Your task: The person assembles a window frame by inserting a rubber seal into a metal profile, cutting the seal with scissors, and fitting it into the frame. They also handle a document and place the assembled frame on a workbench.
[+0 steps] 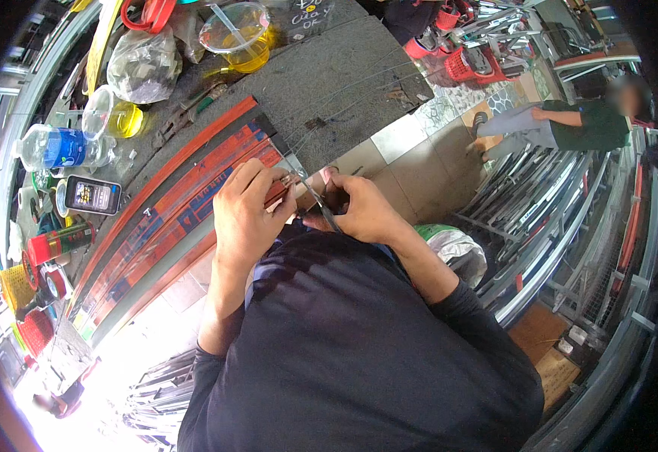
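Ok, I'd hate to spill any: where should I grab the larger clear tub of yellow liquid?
I'd cup the larger clear tub around its wall, below the rim, coming from the near right. It's open-topped with yellow liquid low inside, so best kept level; the pale stick leans toward its far-left rim, and a stuffed plastic bag sits to its left.

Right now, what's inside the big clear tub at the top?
The tub holds yellow liquid and a pale stick; the bottom, covered by the liquid, can't be made out.
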Motion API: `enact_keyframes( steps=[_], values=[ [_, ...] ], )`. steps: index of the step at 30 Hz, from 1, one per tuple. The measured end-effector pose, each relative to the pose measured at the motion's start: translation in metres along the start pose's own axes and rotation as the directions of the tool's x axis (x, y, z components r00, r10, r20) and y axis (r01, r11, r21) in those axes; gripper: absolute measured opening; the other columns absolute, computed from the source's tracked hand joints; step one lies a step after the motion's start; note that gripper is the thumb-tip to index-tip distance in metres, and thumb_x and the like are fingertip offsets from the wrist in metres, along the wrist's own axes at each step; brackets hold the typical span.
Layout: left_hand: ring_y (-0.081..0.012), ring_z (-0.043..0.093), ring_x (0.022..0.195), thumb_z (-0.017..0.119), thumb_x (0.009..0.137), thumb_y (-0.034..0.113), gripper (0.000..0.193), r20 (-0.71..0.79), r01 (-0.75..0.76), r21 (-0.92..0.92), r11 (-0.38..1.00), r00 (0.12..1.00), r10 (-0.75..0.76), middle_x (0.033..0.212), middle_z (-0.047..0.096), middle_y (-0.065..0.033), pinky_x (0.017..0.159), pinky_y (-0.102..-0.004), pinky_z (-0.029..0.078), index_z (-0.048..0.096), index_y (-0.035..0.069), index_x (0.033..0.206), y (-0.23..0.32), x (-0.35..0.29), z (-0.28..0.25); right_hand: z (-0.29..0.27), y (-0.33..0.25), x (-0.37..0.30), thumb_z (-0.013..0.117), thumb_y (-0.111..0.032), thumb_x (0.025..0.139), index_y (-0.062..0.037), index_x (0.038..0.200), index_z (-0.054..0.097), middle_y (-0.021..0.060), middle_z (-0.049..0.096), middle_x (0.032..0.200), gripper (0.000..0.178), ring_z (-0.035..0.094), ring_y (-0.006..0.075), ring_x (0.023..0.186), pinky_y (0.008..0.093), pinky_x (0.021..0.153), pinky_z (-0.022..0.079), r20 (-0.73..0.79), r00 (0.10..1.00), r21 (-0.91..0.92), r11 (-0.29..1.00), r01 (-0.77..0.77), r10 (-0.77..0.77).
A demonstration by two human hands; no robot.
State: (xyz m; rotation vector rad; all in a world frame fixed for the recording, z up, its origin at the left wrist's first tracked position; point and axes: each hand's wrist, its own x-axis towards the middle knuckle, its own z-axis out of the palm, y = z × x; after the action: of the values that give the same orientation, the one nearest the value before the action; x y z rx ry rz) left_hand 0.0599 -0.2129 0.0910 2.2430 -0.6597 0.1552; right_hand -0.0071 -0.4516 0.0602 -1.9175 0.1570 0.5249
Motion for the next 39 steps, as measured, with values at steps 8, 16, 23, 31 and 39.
enact_keyframes(
  steps=[8, 16, 23, 31, 39],
  values=[
    [-0.0321, 0.074, 0.085, 0.092, 0.081, 0.007, 0.024, 0.017, -0.011, -0.004, 1.000, 1.000, 0.011, 0.093, 0.068, -0.0096, 0.074, -0.0443, 0.062, 0.079, 0.004, 0.101, 0.005, -0.001, 0.000, 0.010, 0.010, 0.005, 0.101, -0.063, 0.081, 0.0037, 0.108, 0.074, 0.0208, 0.080, 0.097, 0.077, 0.076, 0.0310, 0.090, 0.0429, 0.082, 0.059, 0.003, 0.998, 0.113, 0.992, 0.059, -0.060],
    [-0.0320, 0.074, 0.087, 0.091, 0.084, 0.012, 0.020, 0.040, -0.032, -0.015, 0.999, 0.999, 0.033, 0.095, 0.071, -0.0095, 0.075, -0.0456, 0.062, 0.081, 0.008, 0.101, 0.001, -0.003, 0.003, -0.006, 0.029, 0.009, 0.104, -0.033, 0.090, -0.0014, 0.116, 0.074, -0.0022, 0.070, 0.104, 0.051, 0.064, 0.0103, 0.096, 0.0317, 0.082, 0.053, 0.138, 0.990, 0.200, 0.980, 0.006, -0.034],
    [-0.0324, 0.074, 0.094, 0.093, 0.087, 0.017, 0.025, -0.002, -0.026, -0.057, 0.998, 1.000, 0.026, 0.098, 0.070, -0.0076, 0.076, -0.0470, 0.063, 0.081, 0.010, 0.107, -0.001, -0.002, -0.004, -0.010, 0.020, 0.012, 0.105, -0.030, 0.088, -0.0053, 0.116, 0.074, -0.0024, 0.071, 0.104, 0.048, 0.066, 0.0093, 0.099, 0.0301, 0.087, 0.054, 0.212, 0.977, 0.321, 0.945, -0.067, -0.003],
    [-0.0325, 0.073, 0.095, 0.090, 0.091, 0.019, 0.020, 0.027, -0.014, -0.039, 0.999, 1.000, 0.015, 0.097, 0.067, -0.0075, 0.076, -0.0483, 0.062, 0.079, 0.008, 0.103, 0.002, -0.007, -0.003, -0.020, 0.009, 0.021, 0.103, -0.023, 0.089, -0.0052, 0.111, 0.070, -0.0024, 0.069, 0.101, 0.043, 0.063, 0.0100, 0.092, 0.0331, 0.083, 0.055, 0.262, 0.964, 0.285, 0.958, -0.036, -0.042],
    [-0.0318, 0.074, 0.096, 0.089, 0.092, 0.022, 0.021, 0.014, -0.019, -0.034, 0.999, 1.000, 0.020, 0.097, 0.066, -0.0066, 0.077, -0.0478, 0.063, 0.080, 0.009, 0.106, -0.001, -0.006, -0.008, -0.029, 0.034, 0.020, 0.103, -0.021, 0.089, -0.0068, 0.107, 0.072, -0.0045, 0.065, 0.095, 0.039, 0.058, 0.0077, 0.086, 0.0298, 0.077, 0.049, 0.240, 0.970, 0.142, 0.987, -0.077, 0.041]
  ],
)
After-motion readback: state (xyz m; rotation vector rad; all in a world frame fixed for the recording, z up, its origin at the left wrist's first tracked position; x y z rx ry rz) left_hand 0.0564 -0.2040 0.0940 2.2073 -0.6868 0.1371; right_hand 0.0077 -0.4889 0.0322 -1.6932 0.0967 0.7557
